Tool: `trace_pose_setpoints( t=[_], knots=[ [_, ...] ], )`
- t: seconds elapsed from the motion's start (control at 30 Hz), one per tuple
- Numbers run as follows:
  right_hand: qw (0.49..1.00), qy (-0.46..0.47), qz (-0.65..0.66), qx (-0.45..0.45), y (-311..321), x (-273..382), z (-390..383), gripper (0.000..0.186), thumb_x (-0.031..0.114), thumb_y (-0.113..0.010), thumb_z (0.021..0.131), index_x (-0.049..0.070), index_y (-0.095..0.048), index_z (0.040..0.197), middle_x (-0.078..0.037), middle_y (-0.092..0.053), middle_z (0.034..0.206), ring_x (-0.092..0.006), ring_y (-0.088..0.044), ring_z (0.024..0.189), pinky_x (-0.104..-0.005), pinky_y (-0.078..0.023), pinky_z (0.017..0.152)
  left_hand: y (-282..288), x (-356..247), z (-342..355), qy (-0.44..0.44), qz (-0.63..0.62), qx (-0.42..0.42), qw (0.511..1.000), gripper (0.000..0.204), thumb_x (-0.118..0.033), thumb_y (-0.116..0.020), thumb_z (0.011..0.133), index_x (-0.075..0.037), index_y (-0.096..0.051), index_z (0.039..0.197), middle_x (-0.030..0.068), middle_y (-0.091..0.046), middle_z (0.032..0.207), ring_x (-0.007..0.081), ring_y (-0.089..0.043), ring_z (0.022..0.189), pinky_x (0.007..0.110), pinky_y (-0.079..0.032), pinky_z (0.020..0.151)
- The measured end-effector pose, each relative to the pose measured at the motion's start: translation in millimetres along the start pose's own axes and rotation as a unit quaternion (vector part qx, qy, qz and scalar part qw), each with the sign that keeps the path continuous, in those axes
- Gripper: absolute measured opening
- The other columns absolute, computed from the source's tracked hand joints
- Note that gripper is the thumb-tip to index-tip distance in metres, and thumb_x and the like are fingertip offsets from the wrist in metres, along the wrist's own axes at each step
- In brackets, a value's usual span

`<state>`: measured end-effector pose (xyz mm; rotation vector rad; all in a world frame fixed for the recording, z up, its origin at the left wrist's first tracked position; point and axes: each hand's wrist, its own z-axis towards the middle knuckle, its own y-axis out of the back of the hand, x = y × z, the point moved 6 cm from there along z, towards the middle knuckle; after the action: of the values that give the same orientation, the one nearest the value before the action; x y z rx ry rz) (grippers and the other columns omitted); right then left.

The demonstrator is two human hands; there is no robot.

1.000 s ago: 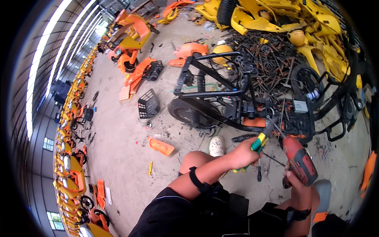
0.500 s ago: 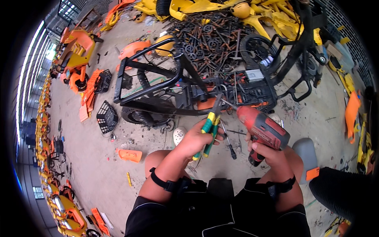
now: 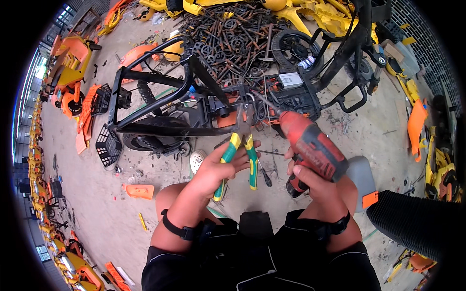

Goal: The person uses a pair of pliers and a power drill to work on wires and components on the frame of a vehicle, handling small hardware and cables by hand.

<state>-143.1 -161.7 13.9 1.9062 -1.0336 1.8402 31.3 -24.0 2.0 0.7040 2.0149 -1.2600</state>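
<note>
My left hand [image 3: 212, 173] is closed on a pair of pliers [image 3: 253, 167] with green and yellow handles. The handles stand apart and the jaws point away from me, in front of the frame. In my right hand [image 3: 314, 183] is a red and black cordless drill [image 3: 310, 145], somewhat blurred, its long thin bit angled far and left. Beyond both tools stands the stripped black frame of a scooter [image 3: 170, 130]. Loose cables and a silver box [image 3: 290, 80] show in its middle section. The pliers' jaws and the drill bit overlap the frame in view; contact I cannot tell.
A screwdriver [image 3: 265, 177] lies on the floor between my hands. Behind the frame is a heap of rusty metal parts [image 3: 228, 43]. Black crates [image 3: 108, 146] and an orange panel [image 3: 139, 191] lie left. A grey seat [image 3: 361, 177] bearing an orange phone [image 3: 370, 199] stands right.
The whole scene has shifted left and slightly up in the picture. The pliers' handles have spread wider apart in my left hand. My right hand still holds the drill.
</note>
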Motion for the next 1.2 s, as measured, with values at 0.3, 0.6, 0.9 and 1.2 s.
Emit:
trace_pose_setpoints(
  t=[0.3,0.6,0.9,1.2],
  knots=[
    [0.96,-0.046,0.275,0.022,2.6,-0.4,11.4,0.081,0.023,-0.069,0.076,-0.002,-0.035,0.145,-0.021,-0.061,0.112,-0.0274,-0.066,0.076,-0.0404,-0.055,0.069,-0.2,-0.4,7.6,-0.053,-0.048,0.117,0.991,0.098,0.01,-0.043,0.061,-0.004,-0.026,0.157,0.0258,-0.033,0.157,0.0415,-0.036,0.145,0.052,-0.028,0.119],
    [0.952,-0.001,0.281,0.124,-3.6,3.5,13.7,0.081,0.026,-0.073,0.073,-0.008,-0.042,0.139,-0.025,-0.064,0.114,-0.0281,-0.067,0.084,-0.0402,-0.055,0.074,0.3,-13.7,6.0,-0.118,0.097,0.113,0.982,0.092,0.014,-0.042,0.065,-0.004,-0.032,0.155,0.0147,-0.047,0.15,0.0295,-0.042,0.142,0.046,-0.031,0.117],
    [0.961,-0.008,0.242,0.135,-8.9,2.8,16.8,0.083,0.023,-0.075,0.072,-0.008,-0.04,0.14,-0.025,-0.065,0.112,-0.0301,-0.068,0.086,-0.039,-0.055,0.074,-4.6,-26.7,0.8,-0.166,0.239,0.032,0.956,0.09,0.016,-0.044,0.067,-0.002,-0.033,0.154,0.0108,-0.055,0.14,0.0208,-0.05,0.132,0.034,-0.034,0.111],
    [0.963,-0.014,0.238,0.129,-13.9,0.9,16.1,0.081,0.025,-0.072,0.071,-0.007,-0.044,0.139,-0.024,-0.066,0.111,-0.0272,-0.066,0.087,-0.0361,-0.052,0.077,-3.9,-29.2,-2.6,-0.182,0.256,0.021,0.949,0.089,0.015,-0.045,0.067,-0.001,-0.033,0.154,0.0102,-0.055,0.138,0.0195,-0.05,0.13,0.032,-0.035,0.11]
  ],
)
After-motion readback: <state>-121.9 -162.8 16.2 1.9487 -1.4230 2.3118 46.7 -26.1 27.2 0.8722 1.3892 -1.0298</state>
